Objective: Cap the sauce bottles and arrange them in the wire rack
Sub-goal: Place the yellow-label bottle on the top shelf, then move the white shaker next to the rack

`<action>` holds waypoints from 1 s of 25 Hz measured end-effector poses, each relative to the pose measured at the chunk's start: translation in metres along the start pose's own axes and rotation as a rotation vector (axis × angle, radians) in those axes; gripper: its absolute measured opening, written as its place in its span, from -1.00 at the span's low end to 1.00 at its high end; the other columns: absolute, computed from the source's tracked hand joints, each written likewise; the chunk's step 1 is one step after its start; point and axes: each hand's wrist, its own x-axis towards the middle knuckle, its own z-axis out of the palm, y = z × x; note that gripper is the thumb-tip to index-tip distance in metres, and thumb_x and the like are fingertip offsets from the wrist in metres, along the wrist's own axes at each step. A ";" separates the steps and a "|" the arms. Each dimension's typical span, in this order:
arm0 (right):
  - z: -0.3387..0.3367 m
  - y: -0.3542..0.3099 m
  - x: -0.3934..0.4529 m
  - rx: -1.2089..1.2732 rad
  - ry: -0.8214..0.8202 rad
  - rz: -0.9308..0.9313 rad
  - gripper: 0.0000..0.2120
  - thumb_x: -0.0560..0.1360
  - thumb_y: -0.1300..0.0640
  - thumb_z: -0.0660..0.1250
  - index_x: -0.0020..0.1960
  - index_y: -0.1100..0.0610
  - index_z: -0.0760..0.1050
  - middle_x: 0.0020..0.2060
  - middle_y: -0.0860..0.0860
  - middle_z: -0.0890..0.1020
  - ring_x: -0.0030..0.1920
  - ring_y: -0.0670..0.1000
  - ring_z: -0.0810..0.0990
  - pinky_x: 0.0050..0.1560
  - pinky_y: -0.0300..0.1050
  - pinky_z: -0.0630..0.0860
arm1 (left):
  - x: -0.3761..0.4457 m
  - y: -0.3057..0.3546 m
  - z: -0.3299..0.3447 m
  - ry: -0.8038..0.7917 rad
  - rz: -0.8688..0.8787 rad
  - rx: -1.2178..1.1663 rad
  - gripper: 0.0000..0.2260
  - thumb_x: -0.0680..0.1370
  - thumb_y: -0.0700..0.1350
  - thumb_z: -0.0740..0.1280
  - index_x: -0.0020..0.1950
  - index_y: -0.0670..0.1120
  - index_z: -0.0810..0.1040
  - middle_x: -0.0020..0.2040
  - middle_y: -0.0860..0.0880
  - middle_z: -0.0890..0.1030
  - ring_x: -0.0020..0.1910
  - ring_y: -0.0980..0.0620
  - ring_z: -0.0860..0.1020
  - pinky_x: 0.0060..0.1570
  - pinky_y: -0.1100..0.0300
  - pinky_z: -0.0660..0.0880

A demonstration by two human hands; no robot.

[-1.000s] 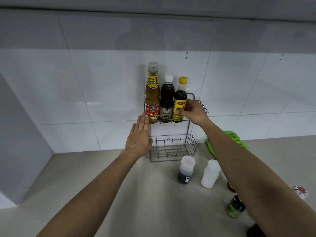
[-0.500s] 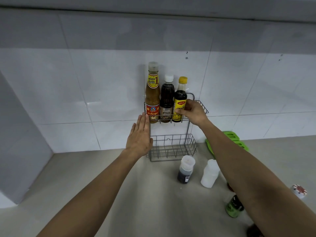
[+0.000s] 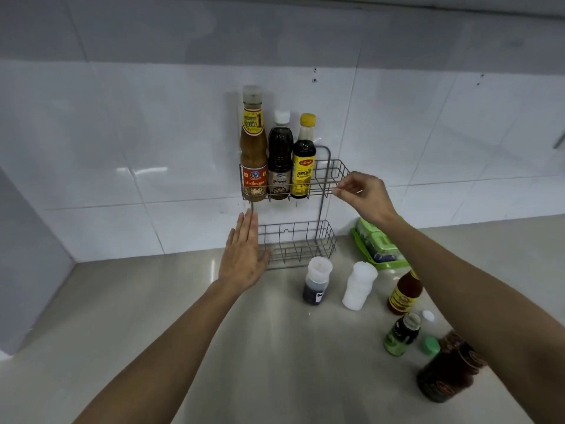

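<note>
On the upper shelf of the wire rack (image 3: 328, 175) I see three capped bottles (image 3: 278, 160); my right hand (image 3: 363, 197), loosely curled and empty, is nearer the uncapped upright bottle (image 3: 403, 333) below; my left hand (image 3: 244, 255) is flat, open.

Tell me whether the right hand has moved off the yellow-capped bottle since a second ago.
Yes. The right hand has moved right, off the yellow-capped dark sauce bottle, to the right end of the grey wire rack.

Three capped sauce bottles (image 3: 279, 160) upright in wire rack's (image 3: 330, 175) upper tier, left side
</note>
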 end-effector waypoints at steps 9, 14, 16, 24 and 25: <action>0.039 0.038 -0.040 -0.712 -0.927 -0.113 -0.34 0.37 0.08 0.53 0.41 -0.06 0.38 0.40 -0.01 0.44 0.36 0.04 0.41 0.23 -0.14 0.34 | -0.085 0.022 0.108 -0.445 -0.107 0.068 -0.35 0.66 0.14 0.04 0.60 -0.15 -0.16 0.62 -0.09 -0.18 0.60 -0.04 -0.19 0.54 0.06 -0.15; 0.056 0.051 -0.034 -0.769 -0.997 -0.251 -0.46 0.37 0.11 0.51 0.32 -0.02 0.48 0.30 -0.02 0.54 0.28 0.04 0.47 0.15 -0.13 0.37 | -0.099 0.028 0.142 -0.475 -0.174 0.124 -0.27 0.57 0.29 -0.16 0.60 -0.13 -0.15 0.62 -0.08 -0.15 0.60 -0.03 -0.18 0.54 0.05 -0.14; 0.050 0.058 -0.033 -0.716 -0.958 -0.232 -0.49 0.35 0.07 0.51 0.28 -0.01 0.52 0.23 -0.01 0.60 0.21 0.03 0.53 0.10 -0.11 0.44 | -0.103 0.031 0.154 -0.440 -0.190 0.134 -0.13 0.40 0.34 -0.34 0.60 -0.13 -0.13 0.62 -0.08 -0.15 0.60 -0.03 -0.17 0.53 0.03 -0.15; -0.007 0.078 0.001 -0.586 -0.737 -0.077 -0.51 0.28 -0.03 0.53 0.19 0.03 0.61 0.00 0.01 0.66 -0.02 0.01 0.61 -0.04 -0.15 0.52 | -0.072 0.048 0.190 -0.298 -0.215 0.130 -0.15 0.41 0.31 -0.35 0.60 -0.13 -0.08 0.62 -0.05 -0.09 0.60 -0.01 -0.13 0.52 0.00 -0.22; -0.014 0.082 0.006 -0.608 -0.734 -0.067 -0.52 0.28 -0.03 0.53 0.18 0.02 0.61 -0.01 0.01 0.65 -0.02 0.02 0.61 -0.03 -0.13 0.53 | -0.066 0.051 0.194 -0.292 -0.217 0.128 -0.15 0.41 0.31 -0.35 0.60 -0.13 -0.09 0.62 -0.04 -0.09 0.60 -0.01 -0.13 0.52 0.00 -0.23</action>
